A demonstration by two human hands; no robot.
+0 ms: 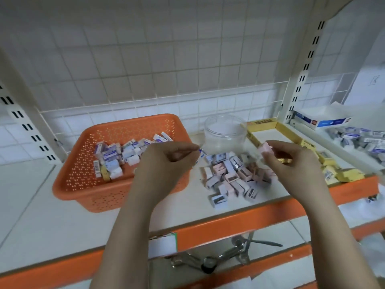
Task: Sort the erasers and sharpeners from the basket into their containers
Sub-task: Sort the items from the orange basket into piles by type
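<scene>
An orange basket (83, 174) on the white shelf holds several wrapped erasers (116, 157). To its right lies a loose pile of pink and lilac sharpeners (231, 176) in front of a clear round jar (225, 132). My right hand (291, 161) pinches a pink sharpener (265, 148) above the pile. My left hand (166, 161) hovers over the basket's right edge, its fingertips pinched on something small and blurred, perhaps clear wrapping.
A yellow cardboard box (270, 124) stands open behind the jar, with yellow packs (333, 167) along the shelf's right end. A neighbouring bay holds a white-blue box (320, 119) and bagged erasers (358, 140). Metal items (225, 253) lie on the lower shelf.
</scene>
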